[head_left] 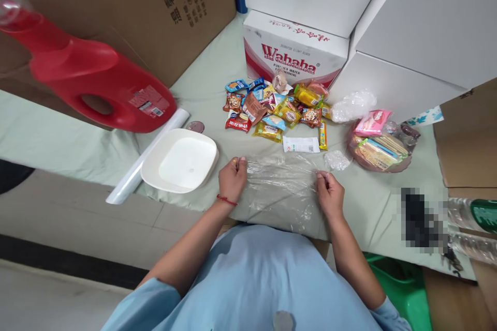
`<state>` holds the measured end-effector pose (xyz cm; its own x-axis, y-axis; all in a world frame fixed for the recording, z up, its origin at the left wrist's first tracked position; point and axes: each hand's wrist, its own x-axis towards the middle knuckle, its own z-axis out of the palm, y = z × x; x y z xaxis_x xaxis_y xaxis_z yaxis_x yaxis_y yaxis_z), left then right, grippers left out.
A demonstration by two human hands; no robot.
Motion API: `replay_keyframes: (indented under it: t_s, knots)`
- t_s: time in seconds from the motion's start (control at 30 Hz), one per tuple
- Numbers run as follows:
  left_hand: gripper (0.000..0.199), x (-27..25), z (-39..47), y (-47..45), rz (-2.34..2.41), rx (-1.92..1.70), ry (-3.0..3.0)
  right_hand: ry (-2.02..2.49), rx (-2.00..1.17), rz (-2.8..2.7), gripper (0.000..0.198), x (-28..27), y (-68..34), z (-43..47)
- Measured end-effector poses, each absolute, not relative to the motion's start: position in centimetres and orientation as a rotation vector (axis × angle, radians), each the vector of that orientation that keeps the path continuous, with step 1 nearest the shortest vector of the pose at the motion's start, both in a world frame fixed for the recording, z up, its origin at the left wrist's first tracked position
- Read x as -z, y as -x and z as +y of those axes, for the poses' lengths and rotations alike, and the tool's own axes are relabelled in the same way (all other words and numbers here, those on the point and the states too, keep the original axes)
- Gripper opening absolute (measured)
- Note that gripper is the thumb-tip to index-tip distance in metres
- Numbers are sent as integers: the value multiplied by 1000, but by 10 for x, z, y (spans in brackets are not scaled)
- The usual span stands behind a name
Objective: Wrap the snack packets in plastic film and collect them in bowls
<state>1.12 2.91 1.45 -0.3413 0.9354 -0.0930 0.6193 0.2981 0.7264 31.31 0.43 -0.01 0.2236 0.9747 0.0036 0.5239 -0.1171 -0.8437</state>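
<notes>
A sheet of clear, thin plastic film is stretched between my two hands, low over the front of the table; whether it is a bag or a single layer I cannot tell. My left hand pinches its upper left corner. At the opposite corner, my right hand grips it between thumb and fingers. Just left of my left hand stands a white bowl with nothing in it. Beyond the film lies a pile of small wrapped snacks, with a white packet at its near edge.
A white roll lies behind the bowl, near a big red jug. At the back is a Wahaba-style carton. To the right are crumpled clear plastic, a filled snack basket, and bottles.
</notes>
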Motion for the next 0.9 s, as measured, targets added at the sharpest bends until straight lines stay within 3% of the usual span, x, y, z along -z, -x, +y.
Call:
replay_keyframes:
  t_s: [0.13, 0.2, 0.3, 0.4, 0.5, 0.7, 0.8, 0.9]
  knots:
    - [26, -7, 20, -12, 2181, -873, -1564, 1784, -764, -1478, 40, 1, -317, -2]
    - [31, -2, 10, -14, 2271, -1044, -1751, 1796, -782, -1498, 39, -1, -319, -3]
    - [5, 3, -5, -19, 2150, -1172, -2195, 1765, -794, -1526, 36, -3, -320, -1]
    - [19, 3, -11, -24, 1648, -807, -2612, 1744, -805, -1556, 34, -4, -318, 1]
    - [24, 2, -4, -26, 1453, -446, -2600, 1750, -812, -1562, 35, -3, -315, 1]
    - [56, -16, 25, -22, 1865, -426, -2129, 1743, -810, -1561, 36, 0, -314, -3]
    - [60, -28, 34, -16, 1967, -509, -2050, 1747, -821, -1540, 36, 2, -316, -4]
    - [50, -31, 31, -14, 1981, -600, -2117, 1745, -835, -1528, 37, 4, -317, -3]
